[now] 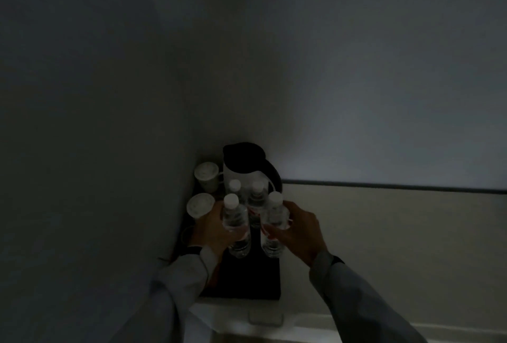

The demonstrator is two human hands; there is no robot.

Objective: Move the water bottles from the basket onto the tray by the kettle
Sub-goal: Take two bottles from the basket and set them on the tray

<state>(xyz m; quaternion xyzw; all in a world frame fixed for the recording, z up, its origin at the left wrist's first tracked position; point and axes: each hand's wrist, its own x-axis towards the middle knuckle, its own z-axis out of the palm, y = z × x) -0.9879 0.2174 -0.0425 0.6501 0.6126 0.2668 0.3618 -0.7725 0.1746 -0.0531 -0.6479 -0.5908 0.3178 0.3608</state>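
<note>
The scene is very dim. A dark tray (247, 279) lies on a pale shelf in a wall corner, with a white kettle (244, 169) with a dark lid and handle at its back. My left hand (211, 233) grips a clear water bottle (234, 219) with a white cap, standing upright on the tray. My right hand (299, 233) grips a second water bottle (274, 219) beside it. Two more bottles, one (235, 187) on the left and one (256, 200) on the right, stand upright behind these, in front of the kettle. No basket is in view.
Two white lidded cups, one (207, 176) at the back and one (199, 205) nearer, stand at the tray's left side against the wall. Walls close in on the left and behind. A small clear object (264, 316) lies on the pale shelf (356, 233) in front of the tray.
</note>
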